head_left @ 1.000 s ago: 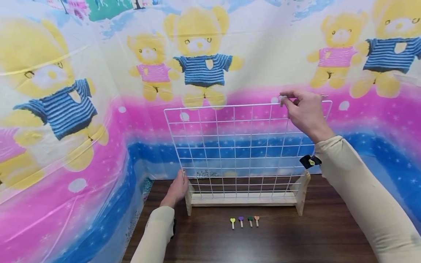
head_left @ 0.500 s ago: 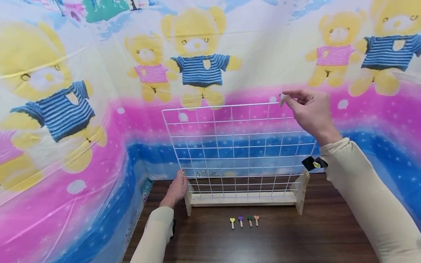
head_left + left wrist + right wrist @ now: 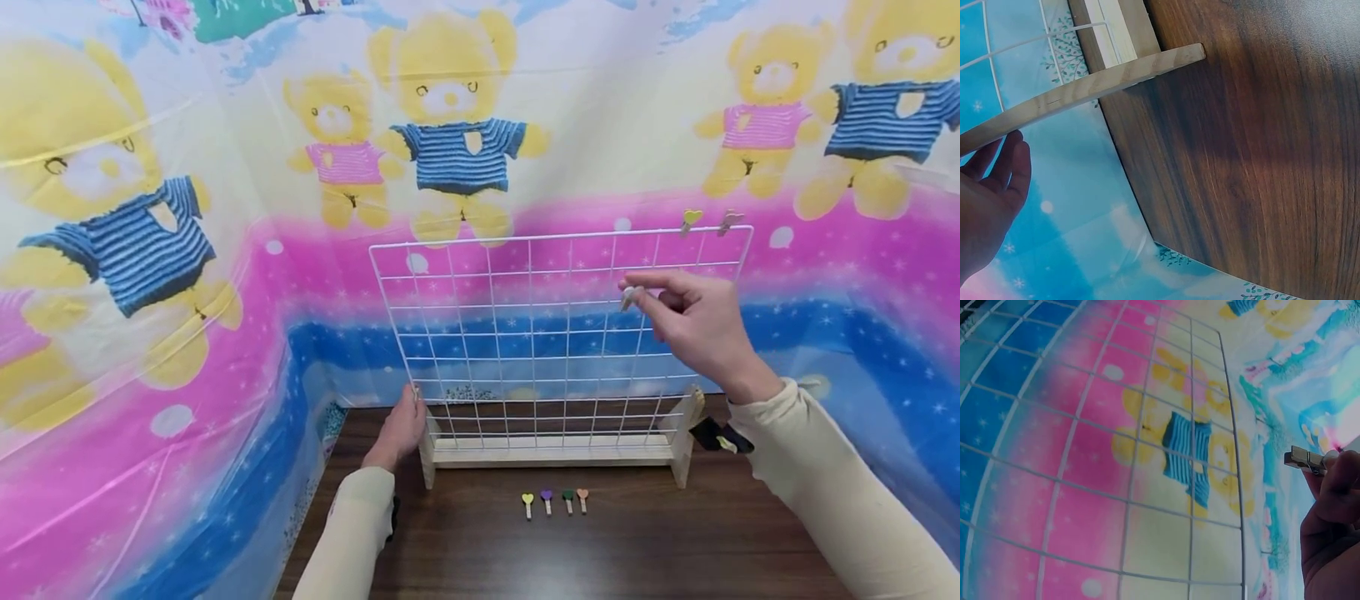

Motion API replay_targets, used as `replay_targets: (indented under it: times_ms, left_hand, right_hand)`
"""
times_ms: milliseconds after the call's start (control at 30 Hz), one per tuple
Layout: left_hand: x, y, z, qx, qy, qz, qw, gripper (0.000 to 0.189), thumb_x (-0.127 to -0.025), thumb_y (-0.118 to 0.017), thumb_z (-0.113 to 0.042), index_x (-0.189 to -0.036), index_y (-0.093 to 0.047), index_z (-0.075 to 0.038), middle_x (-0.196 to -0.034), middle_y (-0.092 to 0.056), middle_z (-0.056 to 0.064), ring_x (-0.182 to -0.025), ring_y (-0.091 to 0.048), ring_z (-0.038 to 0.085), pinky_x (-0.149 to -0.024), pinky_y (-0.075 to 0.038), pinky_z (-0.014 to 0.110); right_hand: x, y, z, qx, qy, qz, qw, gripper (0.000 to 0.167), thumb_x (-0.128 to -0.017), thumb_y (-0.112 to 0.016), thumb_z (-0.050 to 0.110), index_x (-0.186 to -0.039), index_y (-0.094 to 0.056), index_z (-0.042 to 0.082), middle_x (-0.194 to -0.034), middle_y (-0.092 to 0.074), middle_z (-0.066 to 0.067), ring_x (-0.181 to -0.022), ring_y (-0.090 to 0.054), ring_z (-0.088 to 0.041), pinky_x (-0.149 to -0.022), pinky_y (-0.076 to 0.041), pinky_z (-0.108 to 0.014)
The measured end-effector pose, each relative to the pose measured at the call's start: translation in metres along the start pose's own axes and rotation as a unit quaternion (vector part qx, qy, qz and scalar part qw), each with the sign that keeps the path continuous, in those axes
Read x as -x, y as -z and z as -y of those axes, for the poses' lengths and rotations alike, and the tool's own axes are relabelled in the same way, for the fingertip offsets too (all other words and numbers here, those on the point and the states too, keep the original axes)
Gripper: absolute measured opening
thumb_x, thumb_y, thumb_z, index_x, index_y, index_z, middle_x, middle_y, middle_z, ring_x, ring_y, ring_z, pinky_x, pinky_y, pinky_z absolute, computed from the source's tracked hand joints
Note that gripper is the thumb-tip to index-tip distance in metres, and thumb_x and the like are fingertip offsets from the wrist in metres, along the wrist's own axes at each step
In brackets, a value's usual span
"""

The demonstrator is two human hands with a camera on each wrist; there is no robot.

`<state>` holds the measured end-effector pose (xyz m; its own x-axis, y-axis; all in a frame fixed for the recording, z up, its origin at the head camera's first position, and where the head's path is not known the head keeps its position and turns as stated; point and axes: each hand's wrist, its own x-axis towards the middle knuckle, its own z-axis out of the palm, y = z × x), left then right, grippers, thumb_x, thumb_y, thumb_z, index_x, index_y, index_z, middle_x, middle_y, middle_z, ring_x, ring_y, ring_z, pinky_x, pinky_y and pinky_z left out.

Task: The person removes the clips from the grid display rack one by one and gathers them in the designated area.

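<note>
In the head view, my right hand [image 3: 697, 325] pinches a small wooden clothespin [image 3: 628, 298] with a pale top between thumb and index finger, in front of the upper right of the white wire grid rack [image 3: 533, 333]. The right wrist view shows that clothespin [image 3: 1305, 459] with its jaws pointing away from the fingers. My left hand [image 3: 401, 429] holds the rack's left wooden end piece [image 3: 1079, 100]; its thumb is hidden in the left wrist view. A yellow-heart clothespin [image 3: 690, 220] and a brownish one [image 3: 728, 222] sit on the top wire at right.
Several heart clothespins lie in a row before the rack: yellow [image 3: 528, 505], purple [image 3: 547, 501], green [image 3: 568, 501] and orange [image 3: 582, 500]. The wooden base [image 3: 553, 454] stands on a dark wood table [image 3: 600, 558]. A bear-print curtain [image 3: 600, 125] hangs behind and beside it.
My right hand has come down from the top wire with the pale clothespin still pinched, uncovering the two clothespins there. My left hand stays at the rack's left end.
</note>
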<state>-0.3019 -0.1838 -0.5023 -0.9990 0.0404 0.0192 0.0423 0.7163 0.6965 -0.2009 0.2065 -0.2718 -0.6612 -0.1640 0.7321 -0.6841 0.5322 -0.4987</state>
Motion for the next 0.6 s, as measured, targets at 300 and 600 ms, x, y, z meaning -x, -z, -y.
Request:
replay_targets:
  times_ms: [300, 600]
  left_hand:
    - [0.0, 0.002, 0.0, -0.001, -0.003, 0.004, 1.0, 0.025, -0.104, -0.028, -0.024, -0.123, -0.033, -0.009, -0.082, -0.044, 0.009, -0.063, -0.044, 0.021, -0.056, -0.038, 0.034]
    - [0.002, 0.002, -0.002, 0.002, 0.001, 0.006, 1.0, 0.024, -0.104, -0.028, -0.024, -0.121, -0.033, -0.008, -0.083, -0.043, 0.009, -0.064, -0.044, 0.022, -0.056, -0.038, 0.034]
  right_hand:
    - [0.038, -0.021, -0.009, -0.004, 0.007, 0.06, 0.9982, 0.021, -0.088, -0.067, 0.008, -0.109, -0.071, 0.013, -0.054, -0.052, 0.007, -0.044, -0.045, -0.006, -0.038, -0.035, -0.024]
    - [0.069, -0.041, -0.018, -0.016, 0.001, 0.083, 0.9964, 0.021, -0.089, -0.066, 0.009, -0.107, -0.071, 0.017, -0.053, -0.045, 0.012, -0.042, -0.037, -0.006, -0.039, -0.032, -0.024]
